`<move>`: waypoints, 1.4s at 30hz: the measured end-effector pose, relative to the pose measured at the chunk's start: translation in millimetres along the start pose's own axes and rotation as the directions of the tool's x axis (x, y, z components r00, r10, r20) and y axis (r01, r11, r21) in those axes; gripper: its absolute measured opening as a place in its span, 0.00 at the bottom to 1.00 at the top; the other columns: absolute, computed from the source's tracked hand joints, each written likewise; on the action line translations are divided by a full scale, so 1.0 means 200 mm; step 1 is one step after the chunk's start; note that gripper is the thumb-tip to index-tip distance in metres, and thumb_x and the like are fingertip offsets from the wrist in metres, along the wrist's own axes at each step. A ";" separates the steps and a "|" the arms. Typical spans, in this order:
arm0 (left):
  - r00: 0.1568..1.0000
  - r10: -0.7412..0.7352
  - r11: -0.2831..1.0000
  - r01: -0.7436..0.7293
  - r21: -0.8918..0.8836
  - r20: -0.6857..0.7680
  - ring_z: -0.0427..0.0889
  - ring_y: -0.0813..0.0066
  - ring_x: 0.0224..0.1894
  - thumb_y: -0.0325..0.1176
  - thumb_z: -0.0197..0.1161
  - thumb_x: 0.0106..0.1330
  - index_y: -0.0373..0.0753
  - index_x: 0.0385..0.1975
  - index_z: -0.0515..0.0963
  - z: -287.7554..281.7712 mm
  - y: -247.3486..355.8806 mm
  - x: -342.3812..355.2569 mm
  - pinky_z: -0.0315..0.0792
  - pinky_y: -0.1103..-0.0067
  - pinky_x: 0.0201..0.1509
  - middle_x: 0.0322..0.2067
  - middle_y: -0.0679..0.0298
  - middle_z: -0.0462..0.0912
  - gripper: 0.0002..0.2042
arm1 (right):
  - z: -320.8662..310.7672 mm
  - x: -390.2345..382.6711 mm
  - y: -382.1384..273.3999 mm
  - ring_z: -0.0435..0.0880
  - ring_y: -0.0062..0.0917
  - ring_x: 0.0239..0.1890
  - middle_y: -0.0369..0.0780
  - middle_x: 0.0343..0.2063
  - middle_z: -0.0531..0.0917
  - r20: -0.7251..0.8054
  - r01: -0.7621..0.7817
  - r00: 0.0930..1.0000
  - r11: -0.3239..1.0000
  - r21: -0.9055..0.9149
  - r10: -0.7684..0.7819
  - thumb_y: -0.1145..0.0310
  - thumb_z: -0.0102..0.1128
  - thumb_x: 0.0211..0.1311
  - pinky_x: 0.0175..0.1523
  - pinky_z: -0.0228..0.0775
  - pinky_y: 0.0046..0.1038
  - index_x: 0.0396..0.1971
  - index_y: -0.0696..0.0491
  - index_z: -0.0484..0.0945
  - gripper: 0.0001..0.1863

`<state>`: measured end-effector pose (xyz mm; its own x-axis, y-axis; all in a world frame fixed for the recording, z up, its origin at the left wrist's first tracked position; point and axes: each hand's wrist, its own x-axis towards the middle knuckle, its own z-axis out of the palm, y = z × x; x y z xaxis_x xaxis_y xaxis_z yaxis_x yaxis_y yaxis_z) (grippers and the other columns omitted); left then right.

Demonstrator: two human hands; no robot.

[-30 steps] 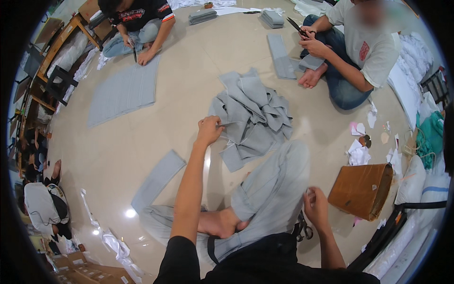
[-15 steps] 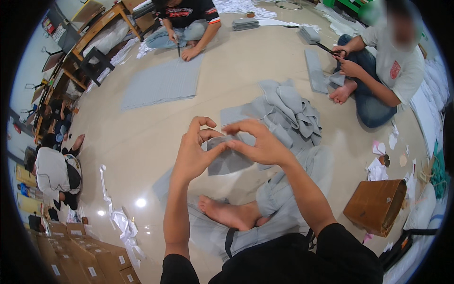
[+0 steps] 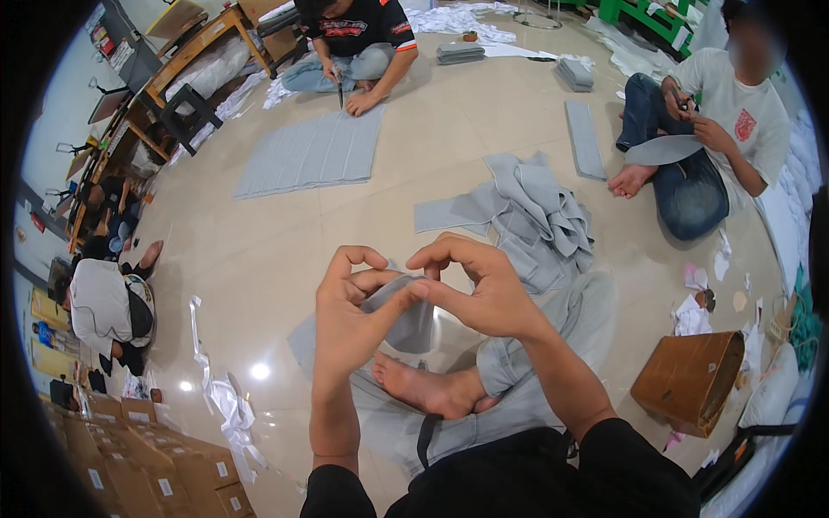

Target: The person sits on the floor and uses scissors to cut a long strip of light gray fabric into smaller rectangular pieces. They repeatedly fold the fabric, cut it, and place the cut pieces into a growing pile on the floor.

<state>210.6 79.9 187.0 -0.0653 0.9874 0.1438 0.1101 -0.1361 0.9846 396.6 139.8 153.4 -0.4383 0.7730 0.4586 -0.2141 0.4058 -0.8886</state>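
Both my hands are raised over my crossed legs, pinching one grey fabric piece (image 3: pixel 404 328) along its upper edge, so that it hangs curved between them. My left hand (image 3: pixel 352 319) is closed on it with the thumb reaching across toward the other thumb; my right hand (image 3: pixel 473 292) grips it from the other side. Just beyond them lies a loose heap of grey fabric pieces (image 3: pixel 540 216), with a flat strip sticking out to the left.
Co-workers sit on the floor: one (image 3: pixel 354 39) cutting at flat grey panels (image 3: pixel 306 151), another (image 3: pixel 717 129) holding scissors and cloth, others (image 3: pixel 110 306) at left. Around are folded stacks (image 3: pixel 459 53), a brown box (image 3: pixel 686 380), white scraps (image 3: pixel 229 406) and cartons (image 3: pixel 147 457).
My left hand has drawn a piece back from the heap, and my right hand has risen from beside my knee to meet it. The right co-worker's scissors have turned down.
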 end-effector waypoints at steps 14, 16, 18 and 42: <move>0.999 -0.032 0.993 0.030 0.111 0.017 0.85 0.82 0.38 0.21 0.76 0.61 0.35 0.44 0.70 0.02 0.01 -0.04 0.76 0.85 0.46 0.33 0.57 0.89 0.19 | -0.04 -0.01 0.05 0.78 0.13 0.30 0.34 0.28 0.82 -0.288 -0.083 0.947 0.976 0.200 0.140 0.73 0.64 0.71 0.37 0.71 0.19 0.33 0.60 0.83 0.06; 0.999 -0.023 0.996 0.020 0.089 0.031 0.86 0.81 0.38 0.21 0.75 0.61 0.35 0.44 0.70 0.01 0.01 -0.03 0.76 0.84 0.46 0.33 0.57 0.89 0.19 | -0.11 -0.02 0.08 0.78 0.14 0.30 0.34 0.28 0.82 -0.297 -0.102 0.945 0.987 0.123 0.135 0.73 0.64 0.71 0.38 0.71 0.19 0.32 0.60 0.83 0.07; 0.999 -0.023 0.996 0.019 0.092 0.042 0.86 0.81 0.39 0.21 0.75 0.61 0.35 0.44 0.70 0.01 0.01 -0.03 0.76 0.84 0.46 0.33 0.57 0.89 0.19 | -0.11 -0.03 0.09 0.79 0.14 0.31 0.34 0.29 0.83 -0.290 -0.135 0.942 0.983 0.127 0.167 0.72 0.64 0.71 0.39 0.71 0.19 0.33 0.59 0.83 0.07; 0.996 -0.065 0.994 0.059 0.093 0.060 0.86 0.79 0.41 0.21 0.75 0.61 0.36 0.44 0.70 0.02 0.00 -0.03 0.77 0.83 0.47 0.36 0.56 0.89 0.18 | -0.01 -0.05 0.10 0.73 0.15 0.33 0.33 0.29 0.79 -0.065 -0.103 0.992 0.988 0.114 0.111 0.67 0.58 0.75 0.40 0.67 0.22 0.37 0.58 0.79 0.10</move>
<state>214.2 74.3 186.3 -0.0124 0.9973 0.0730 0.1976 -0.0691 0.9778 397.6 141.3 132.2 -0.4017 0.8432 0.3573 -0.2663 0.2657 -0.9265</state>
